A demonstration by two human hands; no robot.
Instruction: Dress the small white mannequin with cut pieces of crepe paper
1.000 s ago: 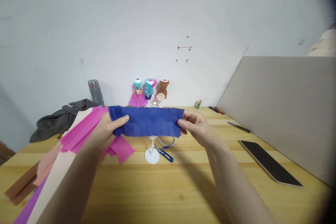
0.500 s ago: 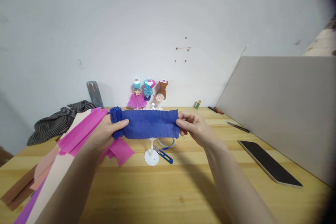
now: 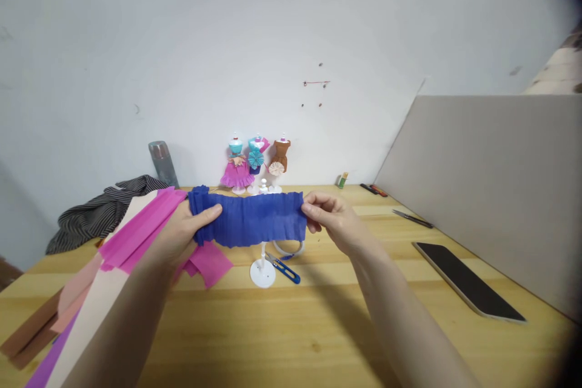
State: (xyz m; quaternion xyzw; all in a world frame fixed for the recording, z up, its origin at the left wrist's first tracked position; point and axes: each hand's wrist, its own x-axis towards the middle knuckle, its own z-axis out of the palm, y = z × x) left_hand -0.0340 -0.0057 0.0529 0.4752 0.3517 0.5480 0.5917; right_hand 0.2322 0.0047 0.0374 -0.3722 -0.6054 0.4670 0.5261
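A strip of dark blue crepe paper (image 3: 254,218) stretches between my hands above the table, lightly wrinkled, its left end bunched in a roll. My left hand (image 3: 188,224) is closed on that bunched end, thumb on the front. At the other end my right hand (image 3: 330,215) pinches the edge between thumb and fingers. Behind the strip stands a small white mannequin stand (image 3: 262,273); the paper hides most of its body. Beside its base lie blue thread snips (image 3: 285,270) and a roll of tape (image 3: 291,248), partly covered by the strip.
Pink crepe paper (image 3: 211,264) and other coloured sheets lie at the left, near a striped cloth (image 3: 104,206) and a bottle (image 3: 162,163). Three dressed mini mannequins (image 3: 257,160) stand by the wall. On the right are a phone (image 3: 468,282), tweezers (image 3: 413,218) and a grey panel (image 3: 495,182).
The blue strip has gone from taut and smooth to slack and wrinkled. My right hand has come slightly left, while my left hand has stayed nearly in place.
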